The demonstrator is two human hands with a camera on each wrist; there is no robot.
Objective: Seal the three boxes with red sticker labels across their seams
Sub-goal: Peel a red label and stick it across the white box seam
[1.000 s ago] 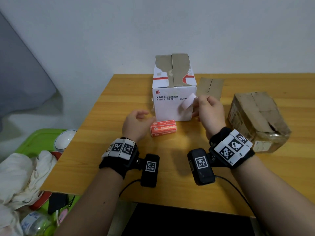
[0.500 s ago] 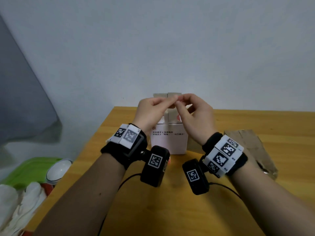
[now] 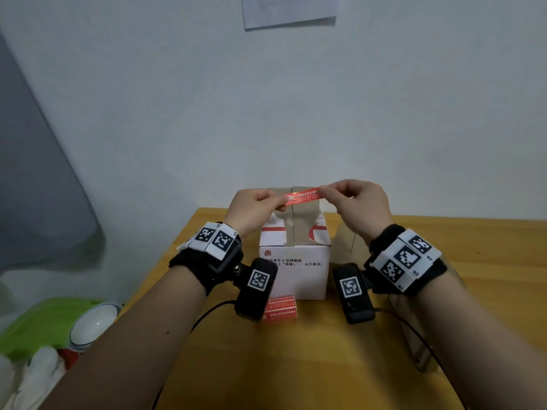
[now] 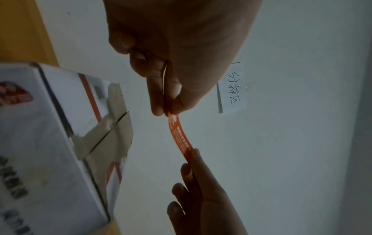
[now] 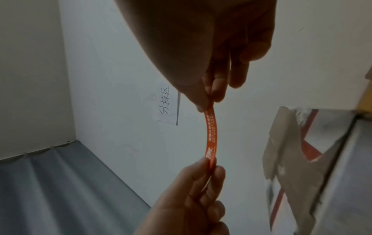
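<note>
Sticker roll (image 3: 279, 311) near me on table (image 3: 325, 365), white box (image 3: 296, 261) behind it, my left hand (image 3: 251, 210) and right hand (image 3: 359, 207) pinching ends of red sticker (image 3: 302, 196), held above box seam, paper (image 3: 288, 10) on wall beyond.

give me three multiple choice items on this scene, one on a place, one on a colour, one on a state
1. Where is the sticker?
A. flat on the table
B. in the air above the white box
C. stuck on the wall

2. What colour is the small pack in front of the white box?
A. red
B. blue
C. black

3. How is the sticker held?
A. by the left hand only
B. lying loose, unheld
C. pinched at both ends, one hand each

Key: 1 B, both wrist views show it clear of the box top. 2 A, red with white print in the head view. 3 C, the left hand and right hand each pinch one end.
</note>
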